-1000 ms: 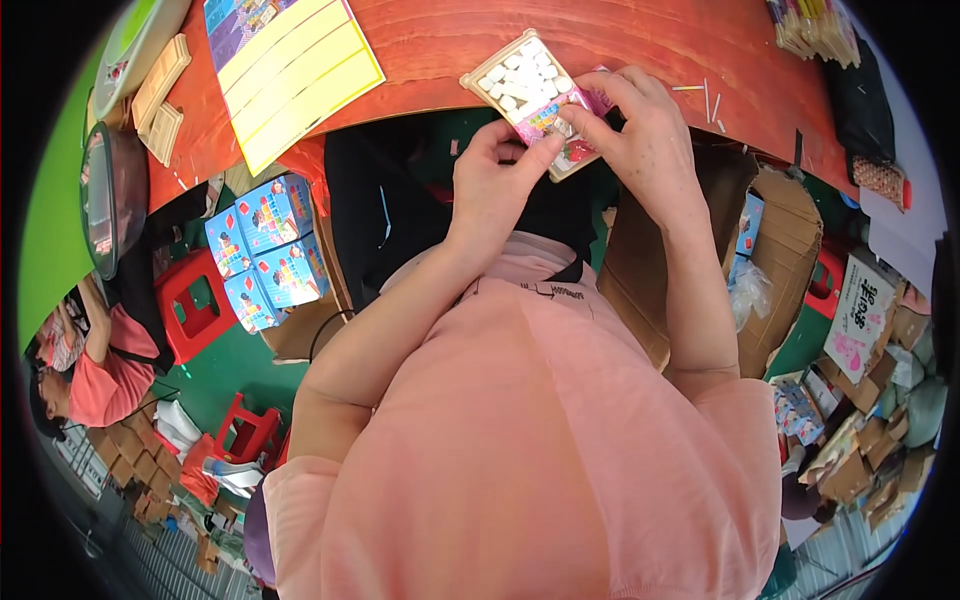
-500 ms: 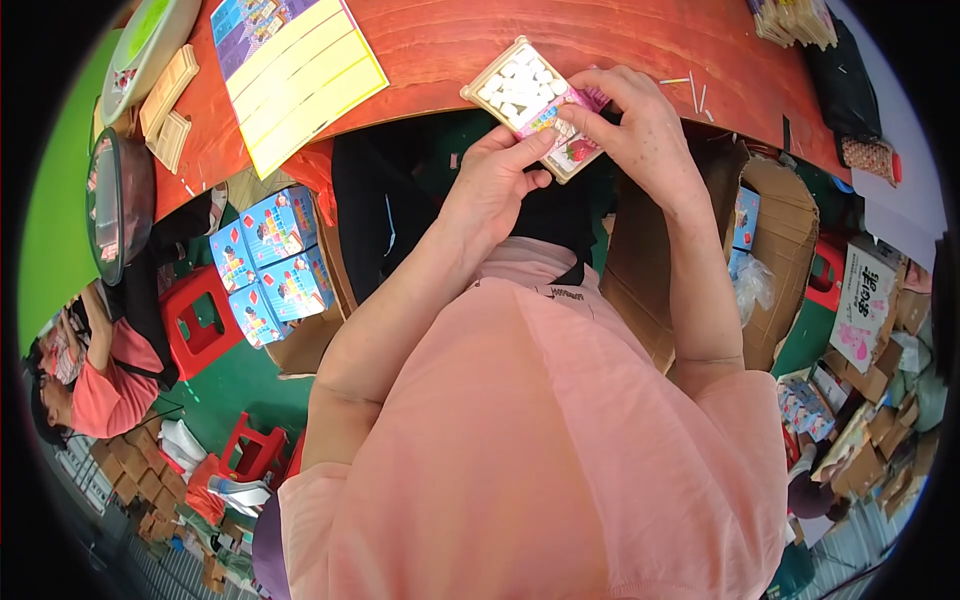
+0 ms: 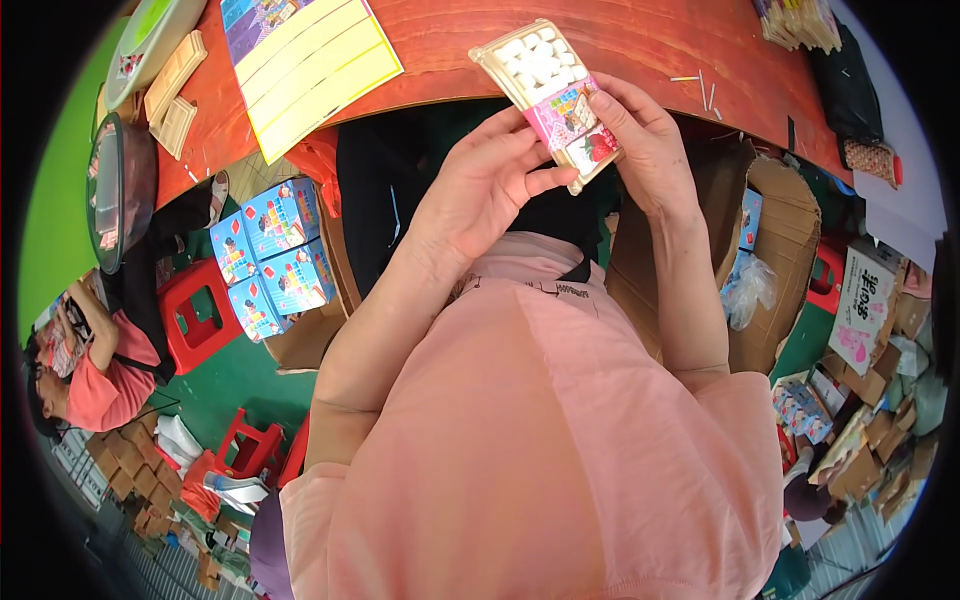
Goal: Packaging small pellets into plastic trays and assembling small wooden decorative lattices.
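Note:
Both my hands hold a shallow beige tray [image 3: 487, 66] above the front edge of the table, tilted. Small white blocks [image 3: 540, 62] fill its far part. A pink printed sleeve [image 3: 568, 113] with a strawberry picture wraps its nearer part. My right hand [image 3: 648, 145] grips the tray's right side, thumb on the sleeve and fingers behind. My left hand [image 3: 490, 180] is at the left side, its thumb near the tray's near end and its other fingers partly hidden behind the tray.
On the red table [image 3: 440, 50] lie a yellow sheet [image 3: 325, 85], beige trays [image 3: 175, 75], thin sticks [image 3: 705, 90] and a black pouch [image 3: 845, 90]. A dark-rimmed tub [image 3: 125, 200] stands left. Cartons flank my legs, the left with blue boxes [image 3: 270, 225]. Another person sits far left.
The tray has shifted slightly right and tilted, showing more of the sleeve. My left thumb has moved off the sleeve toward the tray's near end. My right hand keeps its grip.

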Motion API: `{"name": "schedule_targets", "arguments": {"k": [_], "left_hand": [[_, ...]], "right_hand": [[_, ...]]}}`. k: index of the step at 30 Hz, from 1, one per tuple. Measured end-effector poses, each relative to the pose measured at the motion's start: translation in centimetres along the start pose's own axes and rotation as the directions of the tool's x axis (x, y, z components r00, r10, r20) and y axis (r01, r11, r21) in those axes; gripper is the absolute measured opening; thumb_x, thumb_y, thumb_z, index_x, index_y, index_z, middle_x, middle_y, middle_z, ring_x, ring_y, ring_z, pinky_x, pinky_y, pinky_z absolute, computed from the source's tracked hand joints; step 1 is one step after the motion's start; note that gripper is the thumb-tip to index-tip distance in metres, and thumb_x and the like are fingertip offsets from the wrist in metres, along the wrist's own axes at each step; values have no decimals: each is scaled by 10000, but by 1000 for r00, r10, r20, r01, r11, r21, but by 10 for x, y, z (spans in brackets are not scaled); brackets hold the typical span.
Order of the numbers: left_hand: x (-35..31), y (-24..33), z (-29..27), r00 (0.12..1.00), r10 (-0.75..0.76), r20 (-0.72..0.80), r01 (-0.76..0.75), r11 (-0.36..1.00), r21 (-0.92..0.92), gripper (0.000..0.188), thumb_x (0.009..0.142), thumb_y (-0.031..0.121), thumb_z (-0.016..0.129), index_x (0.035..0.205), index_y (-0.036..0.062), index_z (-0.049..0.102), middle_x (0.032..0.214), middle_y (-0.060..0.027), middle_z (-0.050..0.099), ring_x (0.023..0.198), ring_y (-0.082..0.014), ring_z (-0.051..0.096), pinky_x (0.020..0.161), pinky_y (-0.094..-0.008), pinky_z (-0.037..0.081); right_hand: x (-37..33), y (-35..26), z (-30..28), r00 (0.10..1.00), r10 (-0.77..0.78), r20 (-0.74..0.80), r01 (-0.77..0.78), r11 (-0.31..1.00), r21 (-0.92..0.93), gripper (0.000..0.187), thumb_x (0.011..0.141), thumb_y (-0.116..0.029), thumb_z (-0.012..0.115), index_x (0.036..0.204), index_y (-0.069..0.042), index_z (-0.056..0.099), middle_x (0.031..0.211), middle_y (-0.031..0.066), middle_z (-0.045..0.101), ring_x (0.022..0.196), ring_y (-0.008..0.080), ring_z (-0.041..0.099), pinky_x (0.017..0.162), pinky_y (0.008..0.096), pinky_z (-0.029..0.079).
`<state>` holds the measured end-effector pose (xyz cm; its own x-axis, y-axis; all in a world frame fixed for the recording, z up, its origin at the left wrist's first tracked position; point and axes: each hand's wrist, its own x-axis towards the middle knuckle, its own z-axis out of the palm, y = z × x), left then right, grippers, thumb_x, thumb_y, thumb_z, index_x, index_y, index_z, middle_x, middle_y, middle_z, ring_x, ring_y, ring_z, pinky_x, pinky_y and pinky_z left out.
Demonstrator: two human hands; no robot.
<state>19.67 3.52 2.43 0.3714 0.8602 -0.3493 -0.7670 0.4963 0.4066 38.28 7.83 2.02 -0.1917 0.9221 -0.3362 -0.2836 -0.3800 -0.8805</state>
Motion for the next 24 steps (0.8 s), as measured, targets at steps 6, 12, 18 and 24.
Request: {"name": "schedule_targets", "arguments": {"k": [6, 12, 18, 24], "left_hand": [[-3, -11, 5, 965, 161, -205, -141, 984, 109, 291, 954, 86, 632, 1201, -46, 555, 1157, -155, 651, 969, -238, 697, 818, -363, 608], [-23, 2, 5, 964, 47, -263, -38, 998, 41, 303, 960, 139, 638, 1192, -47, 579, 1117, -122, 673, 960, -191, 678, 771, -329, 580], [-27, -2, 4, 943, 88, -322, -34, 985, 168, 270, 945, 123, 663, 1186, 10, 617, 1019, -51, 691, 863, -120, 635, 684, -253, 518], [-34, 16, -12, 971, 172, -167, -83, 894, 440, 225, 942, 64, 655, 1162, 31, 623, 1007, -40, 679, 790, -96, 609, 667, -234, 501]], "right_hand": [[-3, 5, 14, 996, -81, 37, 83, 993, -78, 331, 946, -135, 682, 1243, 6, 642, 1135, 71, 667, 1032, 117, 619, 920, 265, 502], [-3, 5, 19, 987, -150, -48, 142, 980, -139, 316, 946, -127, 683, 1235, -4, 656, 1083, 59, 680, 986, 101, 625, 888, 235, 499], [-6, 14, 27, 931, -364, -31, 336, 887, -317, 277, 930, -61, 683, 1202, -10, 670, 1109, 61, 656, 941, 81, 621, 846, 221, 509], [-17, 1, 22, 893, -386, 231, 381, 922, 70, 666, 957, 15, 578, 1519, -5, 222, 1176, 106, 615, 1041, 130, 587, 912, 278, 476]]}}
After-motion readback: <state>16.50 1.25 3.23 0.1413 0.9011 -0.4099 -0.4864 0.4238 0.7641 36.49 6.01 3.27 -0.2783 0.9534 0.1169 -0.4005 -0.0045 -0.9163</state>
